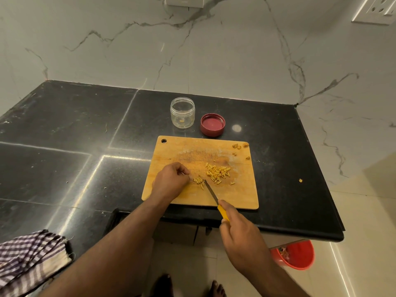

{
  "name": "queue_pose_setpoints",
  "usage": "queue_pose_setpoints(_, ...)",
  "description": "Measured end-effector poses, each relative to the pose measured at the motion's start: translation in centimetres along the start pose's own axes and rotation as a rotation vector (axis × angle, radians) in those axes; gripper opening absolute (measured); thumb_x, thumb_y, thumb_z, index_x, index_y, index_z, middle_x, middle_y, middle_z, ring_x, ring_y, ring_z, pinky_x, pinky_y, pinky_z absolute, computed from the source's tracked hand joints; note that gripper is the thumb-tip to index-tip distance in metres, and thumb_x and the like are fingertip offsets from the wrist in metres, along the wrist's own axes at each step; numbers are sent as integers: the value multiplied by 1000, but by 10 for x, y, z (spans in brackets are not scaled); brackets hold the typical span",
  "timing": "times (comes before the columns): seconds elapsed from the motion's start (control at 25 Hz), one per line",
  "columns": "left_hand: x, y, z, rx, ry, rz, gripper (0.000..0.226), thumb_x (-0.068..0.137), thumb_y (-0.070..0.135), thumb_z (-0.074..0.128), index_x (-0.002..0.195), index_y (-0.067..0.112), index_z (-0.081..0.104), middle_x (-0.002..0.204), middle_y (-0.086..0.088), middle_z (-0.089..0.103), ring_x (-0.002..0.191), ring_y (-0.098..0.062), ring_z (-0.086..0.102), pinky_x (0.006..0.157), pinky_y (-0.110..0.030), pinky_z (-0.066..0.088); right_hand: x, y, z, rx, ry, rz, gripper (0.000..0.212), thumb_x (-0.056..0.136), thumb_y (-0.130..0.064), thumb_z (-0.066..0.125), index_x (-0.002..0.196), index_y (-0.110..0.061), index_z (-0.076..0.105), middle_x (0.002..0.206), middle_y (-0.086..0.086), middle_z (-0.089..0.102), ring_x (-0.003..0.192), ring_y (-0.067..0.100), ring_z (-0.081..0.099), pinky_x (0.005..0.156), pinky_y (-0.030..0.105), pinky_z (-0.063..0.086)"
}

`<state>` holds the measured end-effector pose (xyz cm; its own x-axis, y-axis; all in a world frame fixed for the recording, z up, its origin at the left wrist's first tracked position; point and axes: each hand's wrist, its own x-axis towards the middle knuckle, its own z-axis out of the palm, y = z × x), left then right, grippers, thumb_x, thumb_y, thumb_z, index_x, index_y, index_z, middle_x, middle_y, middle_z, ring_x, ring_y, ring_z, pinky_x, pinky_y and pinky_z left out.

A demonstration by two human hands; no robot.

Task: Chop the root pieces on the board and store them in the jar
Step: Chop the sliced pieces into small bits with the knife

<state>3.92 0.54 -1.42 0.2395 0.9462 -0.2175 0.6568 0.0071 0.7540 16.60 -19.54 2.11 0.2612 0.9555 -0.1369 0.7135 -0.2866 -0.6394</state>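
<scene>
From the head camera, the wooden cutting board (200,189) lies at the centre of the frame on the black counter (75,129). The left hand (171,182) sits curled at the left of the board, fingertips bunched over a small clump of yellow root pieces (199,180); it looks to be pinning them down, though the fingers hide exactly how. The right hand (237,230), lower centre-right of the frame, is wrapped round the yellow handle of a knife (214,197), whose narrow blade runs up and left to end right at that clump.

A larger heap of cut strips (218,173) lies just right of the blade, and a few scraps (240,146) sit in the board's upper right corner. One stray bit (300,180) is off on the counter at right.

Above the board stands the clear jar (182,112), open, with perhaps one speck inside, and its red lid (212,124) lies upturned just beside it.

Chopping is the step in hand, I'd say, and little has been stored. To do it well, I would keep the left fingertips tucked back from the edge, feed the clump in small amounts, and cut across the strips with short strokes so pieces do not skip off the board. The blade is thin and close to the knuckles, so slow pressure beats speed.
</scene>
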Motion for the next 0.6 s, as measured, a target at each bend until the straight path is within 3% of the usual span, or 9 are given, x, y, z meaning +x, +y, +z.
queue_pose_setpoints(0.16, 1, -10, -13, -259, 51, -41, 14, 94, 11, 62, 96, 23, 69, 95, 5, 67, 89, -17, 64, 75, -34, 54, 11, 5, -2, -34, 15, -10, 50, 103, -32, 36, 151, -39, 23, 126, -9, 57, 96, 8, 57, 79, 28, 47)
queue_pose_setpoints(0.36, -7, -23, -11, -225, 65, -15, 17, 99, 18, 57, 105, 29, 67, 105, 11, 66, 92, -10, 62, 71, -28, 48, 16, 7, 14, -140, -103, -101, 51, 103, -34, 33, 151, -41, 18, 127, -7, 53, 96, 16, 58, 83, 39, 50)
queue_pose_setpoints(0.6, -15, -28, -9, -237, 86, 44, 13, 100, 24, 60, 109, 29, 67, 105, 13, 65, 94, -6, 60, 71, -25, 46, 17, 41, -4, -49, 50, -3, 50, 103, -30, 38, 150, -42, 26, 120, -13, 54, 92, 9, 57, 79, 34, 52)
